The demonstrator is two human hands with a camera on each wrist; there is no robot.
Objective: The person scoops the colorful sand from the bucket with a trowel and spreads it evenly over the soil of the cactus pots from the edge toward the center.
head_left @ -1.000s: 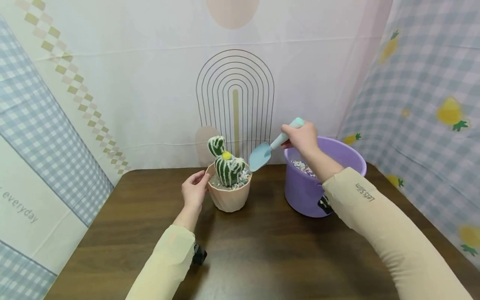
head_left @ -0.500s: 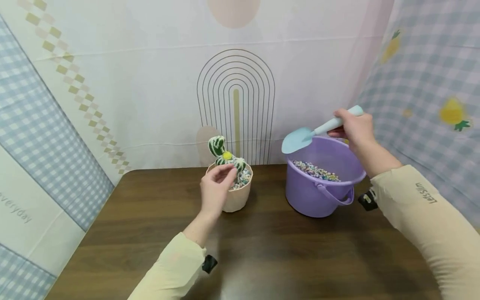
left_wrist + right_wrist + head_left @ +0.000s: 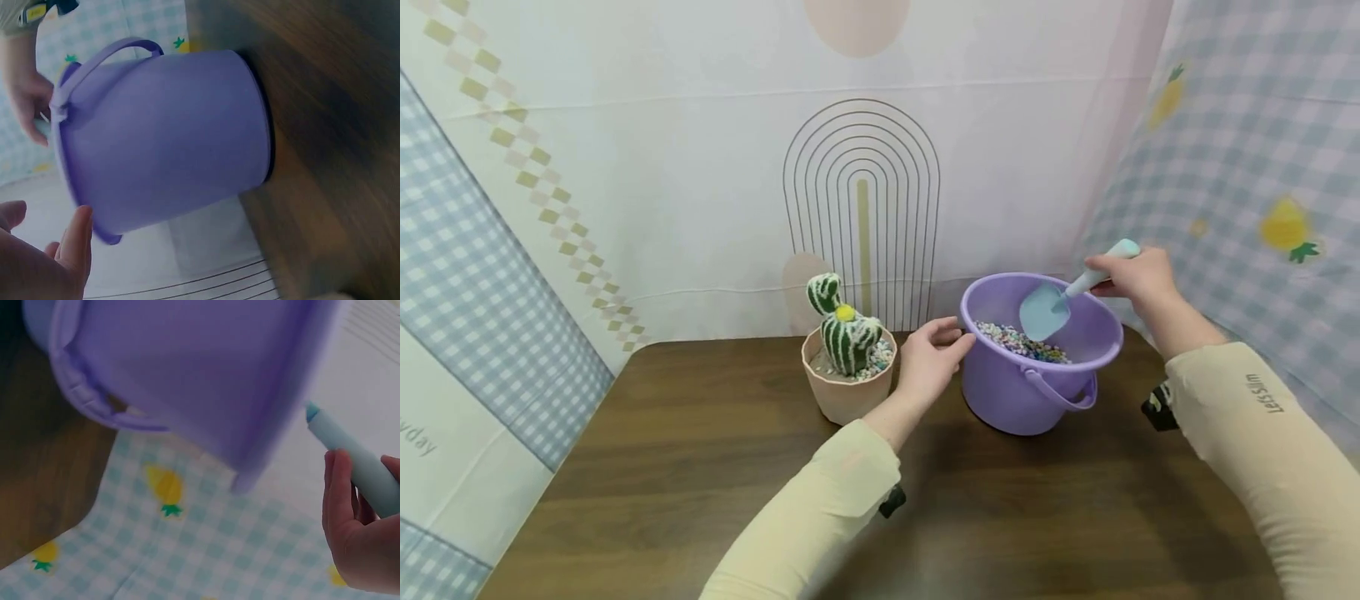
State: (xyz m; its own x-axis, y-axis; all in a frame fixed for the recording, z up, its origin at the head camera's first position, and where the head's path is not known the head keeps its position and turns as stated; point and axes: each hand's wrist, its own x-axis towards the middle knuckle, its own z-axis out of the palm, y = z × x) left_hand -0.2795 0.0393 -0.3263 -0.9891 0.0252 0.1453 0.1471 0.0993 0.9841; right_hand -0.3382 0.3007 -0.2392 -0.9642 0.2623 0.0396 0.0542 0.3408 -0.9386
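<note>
My right hand (image 3: 1142, 279) grips the handle of a light blue hand trowel (image 3: 1045, 312), its blade tilted down inside the purple bucket (image 3: 1011, 400). Small multicoloured pebbles (image 3: 1011, 340) lie in the bucket, close to the blade. In the right wrist view, the fingers wrap the trowel's pale handle (image 3: 356, 459), while the bucket wall hides the blade. My left hand (image 3: 928, 358) is at the bucket's left rim with fingers loosely bent and holding nothing; whether they touch the rim I cannot tell. Left of that hand stands a pale pink pot (image 3: 842, 400) holding a knitted cactus (image 3: 850, 342) and pebbles.
Both vessels stand on a dark brown wooden table (image 3: 700, 467). A white patterned cloth (image 3: 700, 208) hangs behind it, with blue checked cloth (image 3: 1225, 167) on the right. The bucket's handle (image 3: 1060, 396) hangs down at its front.
My left hand has left the pot and moved right to the bucket's rim. My right hand has carried the trowel right from beside the pot, then lowered its blade into the bucket.
</note>
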